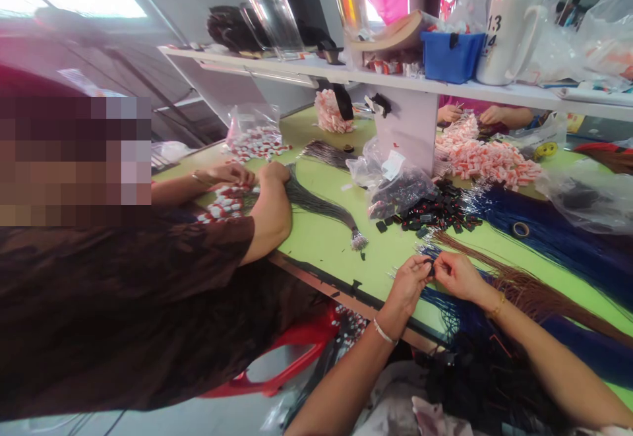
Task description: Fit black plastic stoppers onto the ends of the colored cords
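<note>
My left hand (412, 282) pinches a small black plastic connector (430, 267) over the table's front edge. Close against it, my right hand (459, 276) has its fingers pressed together; whatever is between them is too small to make out. Dark blue wires (448, 314) with metal tips lie beneath both hands. Brown wires (527, 278) run off to the right behind my right hand. Just beyond my hands is a heap of loose black connectors (440, 210), beside a clear plastic bag (395, 188) with more dark pieces in it.
At my left, a co-worker's arms (270, 208) reach over red-and-white connectors (225, 204). Grey wires (324, 208) lie between us. Pink-and-white connectors (494, 155) are heaped behind, near another person's hands (469, 114). A shelf (395, 80) with cups and a blue bin (452, 57) spans the table.
</note>
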{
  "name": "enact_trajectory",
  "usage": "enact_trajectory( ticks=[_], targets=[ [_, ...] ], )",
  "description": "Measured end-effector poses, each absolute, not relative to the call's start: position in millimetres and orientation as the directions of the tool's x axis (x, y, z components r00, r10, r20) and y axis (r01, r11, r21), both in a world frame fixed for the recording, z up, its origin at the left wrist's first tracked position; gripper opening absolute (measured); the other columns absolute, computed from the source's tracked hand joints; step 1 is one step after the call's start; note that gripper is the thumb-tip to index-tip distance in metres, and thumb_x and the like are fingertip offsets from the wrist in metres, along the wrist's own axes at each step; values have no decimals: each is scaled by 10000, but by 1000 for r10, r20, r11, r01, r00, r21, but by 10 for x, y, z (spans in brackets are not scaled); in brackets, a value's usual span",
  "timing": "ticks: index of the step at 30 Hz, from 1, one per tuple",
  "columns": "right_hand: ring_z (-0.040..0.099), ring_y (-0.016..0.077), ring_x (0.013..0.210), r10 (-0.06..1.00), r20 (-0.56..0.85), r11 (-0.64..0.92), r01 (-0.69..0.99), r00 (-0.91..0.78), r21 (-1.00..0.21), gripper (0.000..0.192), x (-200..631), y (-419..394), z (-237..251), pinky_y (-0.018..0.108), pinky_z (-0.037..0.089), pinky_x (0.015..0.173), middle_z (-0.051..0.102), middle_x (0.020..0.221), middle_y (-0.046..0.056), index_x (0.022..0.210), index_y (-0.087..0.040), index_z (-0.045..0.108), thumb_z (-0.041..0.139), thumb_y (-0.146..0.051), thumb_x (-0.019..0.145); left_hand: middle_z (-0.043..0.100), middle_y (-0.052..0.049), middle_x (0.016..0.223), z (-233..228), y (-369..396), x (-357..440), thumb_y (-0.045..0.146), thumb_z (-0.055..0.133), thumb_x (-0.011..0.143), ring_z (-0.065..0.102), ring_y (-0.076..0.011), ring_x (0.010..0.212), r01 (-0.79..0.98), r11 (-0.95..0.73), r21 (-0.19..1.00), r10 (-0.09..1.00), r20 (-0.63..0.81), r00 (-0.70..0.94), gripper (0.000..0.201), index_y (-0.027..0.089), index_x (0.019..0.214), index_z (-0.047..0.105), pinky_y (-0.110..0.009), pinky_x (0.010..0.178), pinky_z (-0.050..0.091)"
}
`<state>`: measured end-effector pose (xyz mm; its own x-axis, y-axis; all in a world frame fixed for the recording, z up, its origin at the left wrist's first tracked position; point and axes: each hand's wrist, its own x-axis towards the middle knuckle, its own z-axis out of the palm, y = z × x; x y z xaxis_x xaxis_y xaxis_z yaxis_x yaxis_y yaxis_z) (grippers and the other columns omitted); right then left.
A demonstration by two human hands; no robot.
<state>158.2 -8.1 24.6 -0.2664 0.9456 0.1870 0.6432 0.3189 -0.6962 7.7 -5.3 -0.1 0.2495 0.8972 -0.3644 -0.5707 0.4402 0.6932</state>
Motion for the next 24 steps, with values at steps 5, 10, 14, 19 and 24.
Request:
enact_trajectory(
  ticks=[5,10,14,19,24],
  targets=[
    [536,127,619,979,163,201,733,-124,-650,183,1871,371,285,219,363,582,645,703,6,756,-178,643,487,-242,829,659,-44,764,-2,-34,62,200,822,573,591,-104,659,-566,460,684,888,-372,272,304,122,819,662,-218,623,463],
    [568,150,656,997,45,-41,900,67,-435,117,1918,719,174,231,331,567,674,736,24,714,-198,677,584,-257,753,667,-58,788,-22,-30,40,204,816,591,593,-103,655,-559,474,680,880,-374,292,307,118,840,660,-218,628,463],
    [561,144,673,996,90,15,889,29,-457,159,1891,725,127,227,342,595,653,714,29,654,-178,628,533,-225,773,660,-58,765,-50,-19,28,223,828,574,590,-105,641,-563,484,670,875,-379,302,334,113,840,657,-220,616,460],
    [499,114,579,979,186,189,704,-82,-684,153,1858,568,225,213,361,567,588,644,-5,682,-168,559,477,-229,796,661,-63,793,-54,-14,24,215,816,596,596,-107,670,-568,489,662,873,-375,313,308,120,842,656,-221,643,463],
    [457,99,525,983,91,164,521,-162,-838,128,1742,273,252,197,351,503,560,592,-25,665,-161,574,512,-235,748,663,-69,803,-32,-25,30,183,792,613,604,-121,693,-577,487,655,873,-354,335,273,121,839,653,-237,667,469]
  ],
)
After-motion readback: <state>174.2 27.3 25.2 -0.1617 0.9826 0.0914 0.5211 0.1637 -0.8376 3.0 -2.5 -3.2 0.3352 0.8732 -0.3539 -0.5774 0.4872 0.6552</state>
